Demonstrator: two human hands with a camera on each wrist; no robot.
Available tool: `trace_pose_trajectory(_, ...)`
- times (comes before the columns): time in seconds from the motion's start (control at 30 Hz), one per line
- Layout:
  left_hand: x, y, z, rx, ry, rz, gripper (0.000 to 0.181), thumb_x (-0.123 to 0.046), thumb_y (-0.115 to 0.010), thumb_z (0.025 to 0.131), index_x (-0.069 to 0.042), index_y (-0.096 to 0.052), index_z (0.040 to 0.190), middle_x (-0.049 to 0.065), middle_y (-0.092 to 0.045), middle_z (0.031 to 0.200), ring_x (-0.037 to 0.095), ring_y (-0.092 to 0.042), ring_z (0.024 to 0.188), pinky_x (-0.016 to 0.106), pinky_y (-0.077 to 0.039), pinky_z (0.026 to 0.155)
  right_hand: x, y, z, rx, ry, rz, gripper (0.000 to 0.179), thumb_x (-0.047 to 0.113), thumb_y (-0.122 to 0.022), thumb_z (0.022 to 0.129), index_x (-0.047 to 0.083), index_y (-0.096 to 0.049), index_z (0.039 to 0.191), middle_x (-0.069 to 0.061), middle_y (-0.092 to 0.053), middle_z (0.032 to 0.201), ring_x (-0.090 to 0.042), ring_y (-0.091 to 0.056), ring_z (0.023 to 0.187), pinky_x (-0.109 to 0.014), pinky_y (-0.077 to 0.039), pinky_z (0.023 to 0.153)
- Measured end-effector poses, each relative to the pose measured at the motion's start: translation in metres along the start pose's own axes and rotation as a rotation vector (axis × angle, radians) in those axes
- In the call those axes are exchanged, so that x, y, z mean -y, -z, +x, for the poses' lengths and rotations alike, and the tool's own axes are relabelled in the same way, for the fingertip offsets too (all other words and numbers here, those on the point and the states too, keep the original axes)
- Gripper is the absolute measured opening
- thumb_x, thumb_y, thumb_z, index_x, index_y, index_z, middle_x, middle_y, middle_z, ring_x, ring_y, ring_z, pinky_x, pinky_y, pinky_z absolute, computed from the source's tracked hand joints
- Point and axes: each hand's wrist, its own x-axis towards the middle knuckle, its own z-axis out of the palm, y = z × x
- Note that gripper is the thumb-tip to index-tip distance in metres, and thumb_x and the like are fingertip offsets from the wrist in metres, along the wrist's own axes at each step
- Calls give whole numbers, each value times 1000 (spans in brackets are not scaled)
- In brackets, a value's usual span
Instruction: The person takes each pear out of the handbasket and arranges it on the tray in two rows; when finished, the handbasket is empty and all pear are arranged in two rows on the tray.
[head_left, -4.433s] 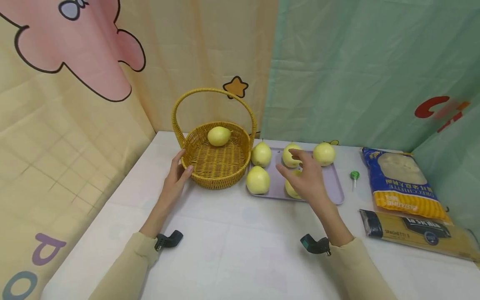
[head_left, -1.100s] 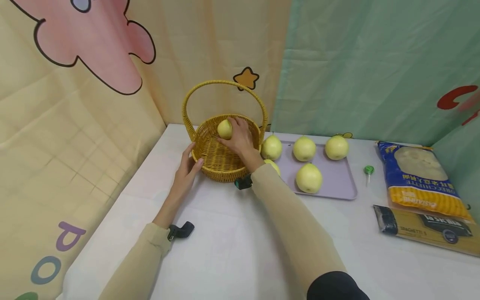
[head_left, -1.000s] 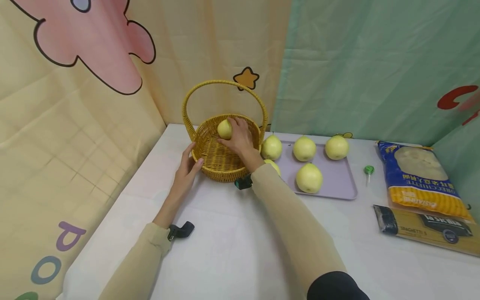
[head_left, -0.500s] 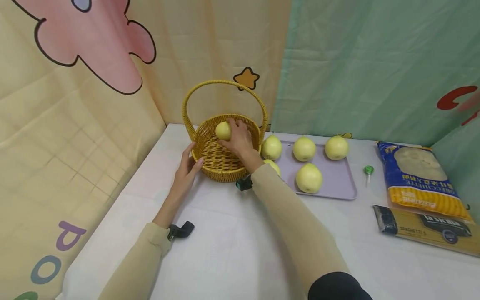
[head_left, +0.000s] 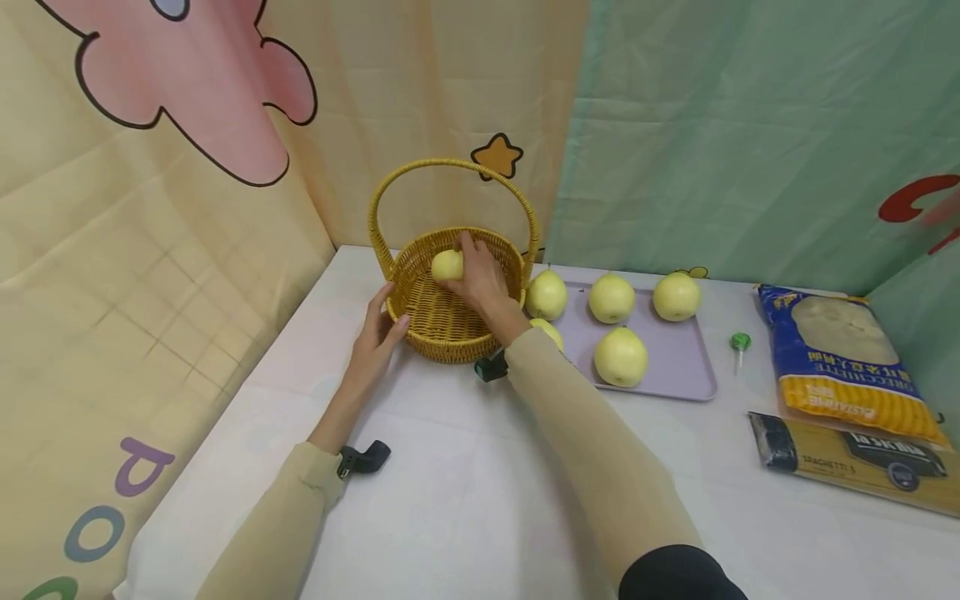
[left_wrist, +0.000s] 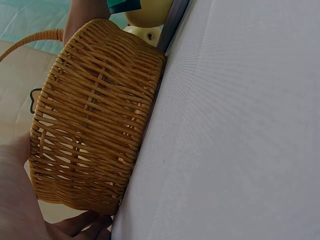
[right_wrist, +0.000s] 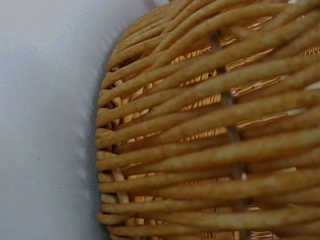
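Observation:
A round wicker basket (head_left: 442, 329) with a tall arched handle stands on the white table. My left hand (head_left: 372, 337) holds its left side, thumb near the rim; in the left wrist view the fingers (left_wrist: 85, 226) curl round the outside of the weave. Inside the basket, my right hand (head_left: 483, 279) grips a yellow-green pear (head_left: 447, 266) at its right side, partly hiding it. From the head view I cannot tell whether the pear touches the basket floor. The right wrist view has only the wicker wall (right_wrist: 200, 130) and tablecloth, with neither hand nor pear visible.
Right of the basket, a lilac tray (head_left: 667, 358) bears several pears (head_left: 621, 357); my right forearm partly covers one. Farther right lie a green lollipop (head_left: 740, 342), a blue-and-yellow pasta bag (head_left: 847, 354) and a spaghetti pack (head_left: 855, 462). Curtains rise behind the table.
My right hand has gone from above the tray into the basket and taken hold of the pear there. Over the last second that pear has shifted slightly downward. My left hand has stayed on the basket.

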Motion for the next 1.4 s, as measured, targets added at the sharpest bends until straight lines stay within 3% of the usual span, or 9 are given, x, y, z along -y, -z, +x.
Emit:
trace_pose_trajectory(0.27,1,-1,5,10,-8,-8,66,-24,-52,112,-15,-20,169,23,-24,172,45,-36,154,59,-34,125,-2,4,0,27,-8,-38,72,34,-85,91,18,-50,152,-13,-58,139,-32,-63,122,-49,-55,104)
trace_pose_trajectory(0.63,7,-11,1,8,-38,-9,68,-20,-53,111,-12,-19,169,19,-23,174,45,-38,153,58,-34,125,-9,9,-10,63,3,-31,73,29,-87,88,14,-50,149,-15,-61,136,-32,-63,122,-48,-55,103)
trace_pose_trajectory(1.0,1,-10,0,5,-21,7,66,-22,-51,111,-13,-19,169,22,-24,173,47,-37,153,59,-34,125,2,31,-22,-7,123,9,69,30,-86,88,11,-54,145,-14,-67,135,-31,-65,121,-48,-55,102)
trace_pose_trajectory(1.4,0,1,0,-7,-13,38,67,-22,-52,111,-13,-20,169,16,-22,175,44,-36,154,56,-32,127,24,61,-58,-76,241,73,63,34,-86,86,12,-59,139,-8,-71,131,-26,-67,115,-44,-56,96)
